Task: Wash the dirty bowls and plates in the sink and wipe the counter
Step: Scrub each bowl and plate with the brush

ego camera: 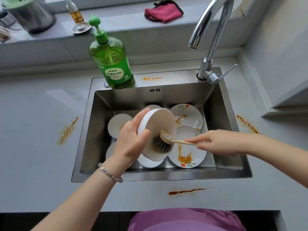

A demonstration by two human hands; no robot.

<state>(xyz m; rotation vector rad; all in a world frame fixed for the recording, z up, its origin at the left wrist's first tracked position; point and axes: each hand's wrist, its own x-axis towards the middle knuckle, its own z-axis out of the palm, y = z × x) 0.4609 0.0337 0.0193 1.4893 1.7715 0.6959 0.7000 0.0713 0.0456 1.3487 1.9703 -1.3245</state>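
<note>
Left hand: My left hand [131,140] gripped the bowl [158,120], with the fingers curled round its smooth outer wall and the thumb hooked over the near rim. A bracelet [110,173] of faceted beads sat on the wrist.
Right hand: My right hand [220,142] was closed on the thin wooden handle of the brush [166,139], with the forefinger stretched along the stick.
Bowl: Round, glossy white ceramic. I held it on its side above the sink, its open face turned to the right. A brown smear showed inside, near the lower edge.
Brush: It had a pale oval wooden head with dark, stiff bristles. The bristles pressed into the bowl's lower inside, on the smear.
Sink: A rectangular basin of brushed steel [233,170] with a flat rim, set into the counter.
Plates: Two round floral plates lay flat at the right of the basin. The far one [188,114] was lightly soiled and the near one [188,155] was streaked with orange sauce.
Other bowls: Plain white bowls [116,124] lay at the left of the basin, partly behind my hand.
Counter: The counter [41,130] was a smooth pale grey. Grainy orange-brown stains lay to the left of the sink [67,131], to its right [246,123] and in front of it [185,191].
Soap bottle: A clear green plastic pump bottle [113,64] stood on the back rim.
Faucet: Curved polished chrome [210,30], at the back right corner.
Cloth: A pink, nubby cloth [162,12] with dark edging lay crumpled on the sill.
</note>
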